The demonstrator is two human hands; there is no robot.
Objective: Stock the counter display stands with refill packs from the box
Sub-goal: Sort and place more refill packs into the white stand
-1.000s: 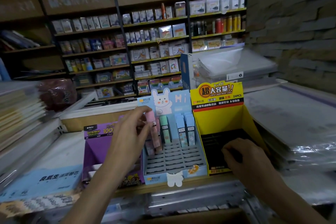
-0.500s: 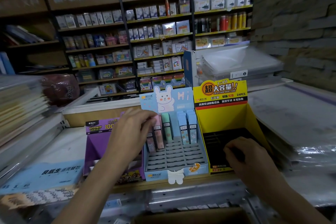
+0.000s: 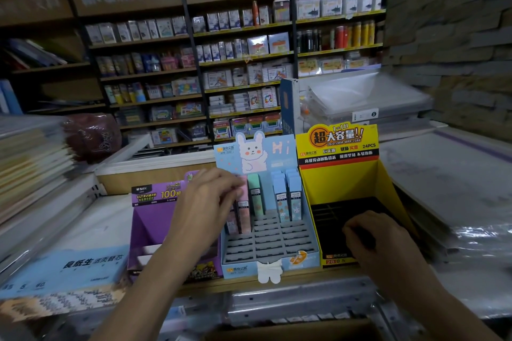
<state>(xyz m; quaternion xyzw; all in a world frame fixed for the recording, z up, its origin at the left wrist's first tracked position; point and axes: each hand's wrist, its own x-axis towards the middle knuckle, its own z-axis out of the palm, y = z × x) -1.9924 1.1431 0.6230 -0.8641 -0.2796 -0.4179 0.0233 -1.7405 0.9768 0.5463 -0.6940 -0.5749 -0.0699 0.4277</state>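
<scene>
The blue display stand [image 3: 277, 241], yellow display stand [image 3: 340, 185] and purple display stand [image 3: 149, 219] are printed cardboard with a slight sheen. The yellow one holds a matt black insert [image 3: 332, 230]. The refill packs [image 3: 293, 196] look like smooth, glossy plastic. The table [image 3: 238, 284] edge is plain wood. The paper stacks [image 3: 457, 188] wear shiny clear film, and the wall [image 3: 457, 36] is rough stone

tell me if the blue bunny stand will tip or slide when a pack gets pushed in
Likely light: the blue stand looks like thin card, slots mostly empty. It might slide, though the purple stand and yellow stand flank it. Tipping seems unlikely; its base is wide.
</scene>
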